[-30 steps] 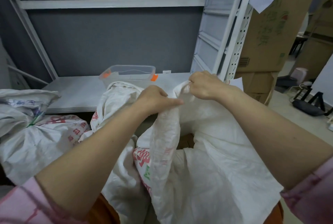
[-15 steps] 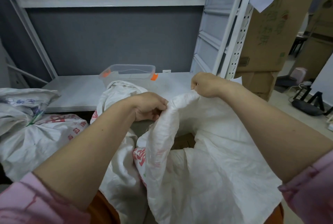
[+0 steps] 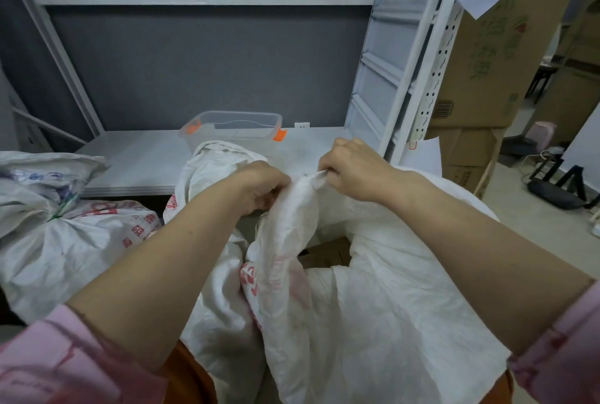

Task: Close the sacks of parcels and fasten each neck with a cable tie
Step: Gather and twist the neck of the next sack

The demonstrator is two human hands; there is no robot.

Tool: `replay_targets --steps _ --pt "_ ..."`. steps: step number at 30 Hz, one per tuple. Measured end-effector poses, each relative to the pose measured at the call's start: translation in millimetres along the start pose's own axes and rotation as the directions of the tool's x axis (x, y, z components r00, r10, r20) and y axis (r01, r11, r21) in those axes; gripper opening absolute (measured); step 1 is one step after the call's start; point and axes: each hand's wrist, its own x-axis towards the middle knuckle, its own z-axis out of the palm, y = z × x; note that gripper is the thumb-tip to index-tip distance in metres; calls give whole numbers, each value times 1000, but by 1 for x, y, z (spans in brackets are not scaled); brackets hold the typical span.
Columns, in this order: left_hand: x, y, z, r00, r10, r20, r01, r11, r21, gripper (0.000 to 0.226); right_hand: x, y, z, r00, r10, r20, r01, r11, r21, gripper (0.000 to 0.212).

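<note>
A: where's the sack [image 3: 373,306] sat? what's gripped?

B: it's stood near, centre. Its bunched rim is gripped by the left hand [image 3: 263,187] and pinched by the right hand [image 3: 352,173], close together.

A: and the room?

B: a grey shelf [image 3: 136,160] is seen beyond, clear tub [image 3: 233,125] placed on it. Dark wall behind, cardboard boxes [image 3: 480,62] stacked right, tied sacks [image 3: 61,234] left.

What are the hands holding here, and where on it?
Both grip the open white sack by its top rim: the left hand bunches the near edge, the right hand pinches the edge beside it.
</note>
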Motion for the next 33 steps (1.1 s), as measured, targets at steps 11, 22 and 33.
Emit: replay_targets --steps 11,22,33 --pt "-16 -10 20 922 365 -129 -222 772 596 18 20 14 5 945 287 160 -293 956 19 28" --pt "-3 -14 7 953 -126 275 173 973 -152 38 15 16 9 972 233 31 -231 970 -71 40" --pt "2 -11 11 990 22 -142 -5 993 122 31 18 10 41 995 68 67 -70 997 34 26"
